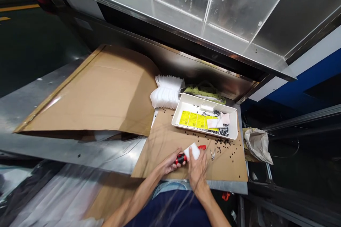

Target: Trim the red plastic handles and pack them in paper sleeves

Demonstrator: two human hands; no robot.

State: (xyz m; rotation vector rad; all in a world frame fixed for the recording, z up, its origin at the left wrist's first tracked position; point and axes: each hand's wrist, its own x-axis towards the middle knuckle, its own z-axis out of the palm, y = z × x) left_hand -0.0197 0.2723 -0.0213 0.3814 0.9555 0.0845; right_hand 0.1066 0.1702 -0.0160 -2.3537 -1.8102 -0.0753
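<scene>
My left hand (169, 164) is closed round a red-and-black handle (181, 159), whose exact kind I cannot make out. My right hand (198, 167) grips a small white foam sheet (193, 151), which lies against the far end of that handle. A red piece (202, 147) shows just beyond my right fingers; whether it belongs to the same tool is hidden. To the right of my right hand, small metal pliers or nippers (212, 154) lie on the cardboard mat (157, 149). Many tiny black parts (222, 145) are scattered about on the mat.
A white plastic tray (177, 113) holds yellow labels (195, 118), foam pieces and black bits. Left of it stands a stack of white foam sheets (166, 94). A large cardboard box (106, 88) covers the left. Overhead runs a metal shelf (170, 25); a bag (257, 142) hangs at right.
</scene>
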